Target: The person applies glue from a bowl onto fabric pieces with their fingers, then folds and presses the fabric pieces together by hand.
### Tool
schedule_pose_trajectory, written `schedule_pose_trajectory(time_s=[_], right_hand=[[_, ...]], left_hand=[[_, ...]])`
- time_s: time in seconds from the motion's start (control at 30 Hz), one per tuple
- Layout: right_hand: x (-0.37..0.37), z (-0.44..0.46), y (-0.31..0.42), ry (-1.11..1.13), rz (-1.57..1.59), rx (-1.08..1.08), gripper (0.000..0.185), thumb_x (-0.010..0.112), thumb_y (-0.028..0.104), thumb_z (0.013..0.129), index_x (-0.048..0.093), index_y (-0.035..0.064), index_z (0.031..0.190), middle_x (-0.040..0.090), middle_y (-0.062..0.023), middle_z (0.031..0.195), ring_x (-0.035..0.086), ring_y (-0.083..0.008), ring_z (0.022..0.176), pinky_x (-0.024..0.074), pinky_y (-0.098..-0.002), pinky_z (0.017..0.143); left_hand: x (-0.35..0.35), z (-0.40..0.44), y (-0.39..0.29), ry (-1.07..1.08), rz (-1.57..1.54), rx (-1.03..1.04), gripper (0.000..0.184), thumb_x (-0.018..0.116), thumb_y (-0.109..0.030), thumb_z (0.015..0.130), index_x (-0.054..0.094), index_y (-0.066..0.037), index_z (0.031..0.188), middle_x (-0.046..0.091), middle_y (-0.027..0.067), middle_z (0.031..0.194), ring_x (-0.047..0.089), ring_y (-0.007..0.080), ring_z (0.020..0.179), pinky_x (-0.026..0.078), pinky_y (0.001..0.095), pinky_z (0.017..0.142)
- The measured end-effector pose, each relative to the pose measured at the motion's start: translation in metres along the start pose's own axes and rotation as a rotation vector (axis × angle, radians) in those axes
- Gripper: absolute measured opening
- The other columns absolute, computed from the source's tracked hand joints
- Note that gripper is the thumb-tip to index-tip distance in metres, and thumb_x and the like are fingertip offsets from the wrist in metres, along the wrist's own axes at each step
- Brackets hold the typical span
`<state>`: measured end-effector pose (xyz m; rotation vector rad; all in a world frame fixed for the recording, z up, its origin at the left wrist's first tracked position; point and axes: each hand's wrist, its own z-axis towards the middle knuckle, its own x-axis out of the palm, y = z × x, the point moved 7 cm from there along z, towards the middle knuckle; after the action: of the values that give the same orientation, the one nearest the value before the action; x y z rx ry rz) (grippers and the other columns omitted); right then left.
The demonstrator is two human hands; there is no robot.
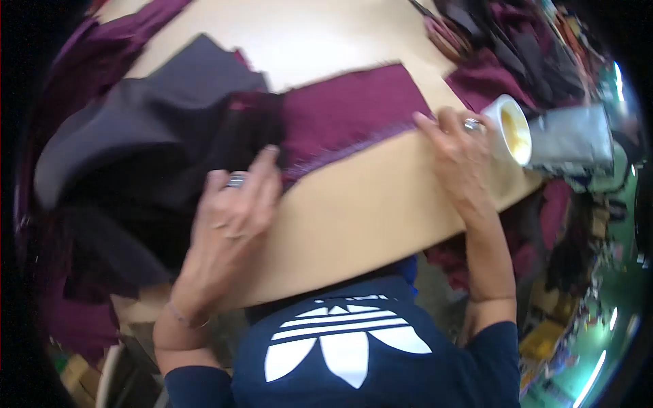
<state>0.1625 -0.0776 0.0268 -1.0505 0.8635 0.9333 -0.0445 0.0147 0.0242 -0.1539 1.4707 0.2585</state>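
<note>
My left hand (235, 207), wearing a ring, lies on the near edge of a bunched dark cloth (156, 136). Its fingers are apart and reach onto the cloth, near where the maroon fabric begins. A flat maroon fabric piece (354, 109) with a frayed near edge extends rightward from under the dark cloth. At its right corner, my right hand (462, 153) has its fingers bent, seemingly closed on that corner; its fingertips are partly hidden and blurred. A white cup (510, 129) with something yellow inside stands just right of my right hand.
The pale table (354, 217) has a curved near edge close to my body. A grey metal container (571, 139) is beside the cup. Scissors (445, 34) and dark and maroon cloth (493, 81) lie at the far right. More maroon cloth (95, 54) hangs at the left.
</note>
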Motion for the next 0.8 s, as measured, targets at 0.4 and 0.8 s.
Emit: schedule_pose_trajectory(time_s=[0.4,0.8], right_hand=[[-0.130,0.161,0.186,-0.421,0.925,-0.527,0.070,0.063,0.014,0.079,0.030,0.0104,0.141,0.059,-0.0182,0.111,0.057,-0.0350,0.101,0.0348,-0.0496,0.095],[-0.140,0.230,0.013,-0.801,0.661,-0.088,0.062,0.039,-0.010,0.075,0.035,0.0020,0.137,0.048,-0.0262,0.128,0.047,-0.0344,0.121,0.0361,-0.0361,0.102]], left_hand=[[0.005,0.001,-0.011,-0.233,0.097,0.099,0.024,0.051,-0.016,0.081,0.064,0.000,0.095,0.057,0.0094,0.094,0.054,0.0165,0.083,0.041,0.0312,0.078],[-0.001,0.019,0.016,-0.360,0.348,0.078,0.020,0.057,-0.014,0.077,0.060,-0.013,0.097,0.057,0.0022,0.106,0.050,0.0191,0.110,0.024,0.0495,0.109]])
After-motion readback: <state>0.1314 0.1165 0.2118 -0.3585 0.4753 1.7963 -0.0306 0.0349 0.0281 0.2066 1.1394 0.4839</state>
